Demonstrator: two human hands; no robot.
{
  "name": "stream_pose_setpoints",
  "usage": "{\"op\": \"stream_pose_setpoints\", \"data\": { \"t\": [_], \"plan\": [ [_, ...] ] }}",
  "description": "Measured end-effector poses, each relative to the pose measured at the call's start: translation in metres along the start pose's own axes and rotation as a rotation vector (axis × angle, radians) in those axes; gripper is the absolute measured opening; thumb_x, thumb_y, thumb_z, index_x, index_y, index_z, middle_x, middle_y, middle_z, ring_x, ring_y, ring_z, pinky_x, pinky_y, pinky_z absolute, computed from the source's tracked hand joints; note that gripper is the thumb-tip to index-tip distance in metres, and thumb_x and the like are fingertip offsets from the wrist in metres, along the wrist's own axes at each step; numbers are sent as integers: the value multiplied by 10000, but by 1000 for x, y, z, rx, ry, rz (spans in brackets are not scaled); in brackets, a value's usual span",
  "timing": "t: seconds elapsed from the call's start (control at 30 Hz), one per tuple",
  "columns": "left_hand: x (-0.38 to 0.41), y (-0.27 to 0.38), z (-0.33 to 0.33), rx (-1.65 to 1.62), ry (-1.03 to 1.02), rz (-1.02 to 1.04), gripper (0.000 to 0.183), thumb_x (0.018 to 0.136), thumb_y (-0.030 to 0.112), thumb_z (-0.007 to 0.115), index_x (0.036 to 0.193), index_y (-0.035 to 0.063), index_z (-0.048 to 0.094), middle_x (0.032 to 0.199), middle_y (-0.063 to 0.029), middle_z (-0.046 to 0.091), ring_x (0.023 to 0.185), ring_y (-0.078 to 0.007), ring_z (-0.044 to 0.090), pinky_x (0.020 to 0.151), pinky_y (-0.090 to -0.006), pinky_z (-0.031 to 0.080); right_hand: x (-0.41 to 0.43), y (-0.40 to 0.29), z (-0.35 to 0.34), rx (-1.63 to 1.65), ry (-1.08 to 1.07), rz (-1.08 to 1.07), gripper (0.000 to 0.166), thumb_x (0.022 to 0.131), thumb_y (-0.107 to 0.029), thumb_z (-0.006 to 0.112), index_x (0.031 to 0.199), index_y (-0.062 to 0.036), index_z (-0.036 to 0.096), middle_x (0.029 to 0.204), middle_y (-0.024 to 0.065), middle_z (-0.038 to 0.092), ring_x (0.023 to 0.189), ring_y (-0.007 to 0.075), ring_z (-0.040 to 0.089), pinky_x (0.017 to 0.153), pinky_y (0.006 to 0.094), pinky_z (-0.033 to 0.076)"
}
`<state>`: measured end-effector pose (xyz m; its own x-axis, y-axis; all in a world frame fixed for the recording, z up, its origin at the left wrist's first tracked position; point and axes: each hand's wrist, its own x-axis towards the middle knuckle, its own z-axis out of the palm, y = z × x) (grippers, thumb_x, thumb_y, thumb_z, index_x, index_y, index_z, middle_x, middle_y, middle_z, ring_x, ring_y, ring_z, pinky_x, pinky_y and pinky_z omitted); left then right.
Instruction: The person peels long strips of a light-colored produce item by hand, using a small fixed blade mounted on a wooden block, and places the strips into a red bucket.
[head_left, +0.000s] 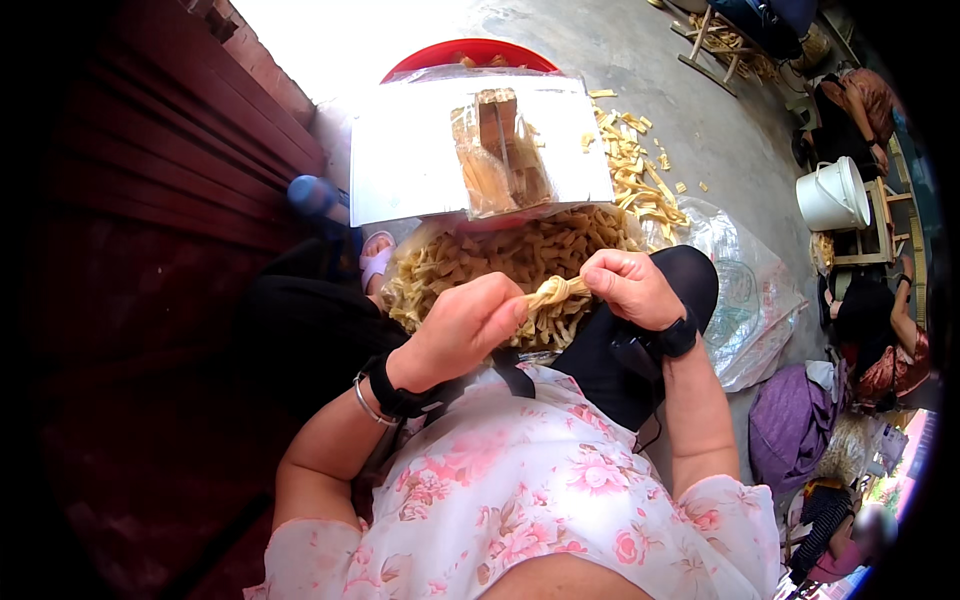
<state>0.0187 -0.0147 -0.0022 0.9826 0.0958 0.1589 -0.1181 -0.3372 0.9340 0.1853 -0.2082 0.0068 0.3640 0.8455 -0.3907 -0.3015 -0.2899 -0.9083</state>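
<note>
A knotted pale yellow strip (553, 292) is stretched between my two hands above my lap. My left hand (469, 324) pinches one end between thumb and fingers. The other end is in my right hand (628, 287), close to the knot. Under the knot is a plastic-lined heap of similar yellow pieces (480, 266), partly hidden by my hands and the board. A white board (405, 161) lies just beyond the heap, with a wooden block (497, 154) wrapped in clear plastic on it.
A red basin (469, 51) shows behind the board. Loose yellow strips (637, 169) lie on the concrete floor beside a clear plastic bag (739, 292). A white bucket (831, 195) and other seated people are at right. Dark red panels (187, 150) rise at left.
</note>
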Motion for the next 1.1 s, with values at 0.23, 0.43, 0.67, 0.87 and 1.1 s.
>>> {"op": "stream_pose_setpoints", "data": {
  "t": [0.23, 0.43, 0.67, 0.87, 1.1],
  "plan": [
    [14, 6, -8, -1032, -268, -689, 233, 1003, 271, 388, 993, 53, 470, 886, -131, 633, 764, -187, 642, 666, -294, 536, 10, 1, 20, -162, -117, -103, 89, 890, -99, 622, 903, -11, 623, 793, -39, 564, 726, 29, 481, 640, 190, 399],
    [8, -12, -5, -1058, -155, -736, 125, 954, 172, 505, 896, 62, 502, 800, -97, 619, 640, -144, 594, 578, -258, 504, 12, -10, 21, -366, -95, -109, 98, 880, -108, 635, 879, -10, 633, 743, -38, 575, 692, 37, 498, 612, 198, 416],
    [20, 9, -21, -529, -166, -554, 106, 916, 120, 539, 849, 58, 486, 718, -34, 602, 577, -111, 558, 530, -216, 449, 25, -20, 3, -475, -69, -118, 131, 880, -140, 634, 865, -10, 640, 700, -30, 570, 649, 35, 487, 574, 206, 406],
    [66, 3, -45, 778, 208, 188, 99, 834, 71, 587, 879, 47, 502, 761, -113, 560, 727, -291, 568, 646, -370, 460, 65, -47, -1, -779, 288, -418, 177, 890, -171, 597, 936, -5, 638, 759, 71, 618, 692, 122, 564, 636, 257, 450],
    [86, -29, -58, 1037, 286, 266, 74, 831, 83, 576, 872, 40, 531, 798, -101, 579, 748, -284, 569, 670, -366, 470, 113, -46, -13, -1020, 445, -293, 236, 884, -237, 564, 926, -15, 633, 794, 143, 637, 723, 245, 609, 670, 347, 471]
  ]
}}
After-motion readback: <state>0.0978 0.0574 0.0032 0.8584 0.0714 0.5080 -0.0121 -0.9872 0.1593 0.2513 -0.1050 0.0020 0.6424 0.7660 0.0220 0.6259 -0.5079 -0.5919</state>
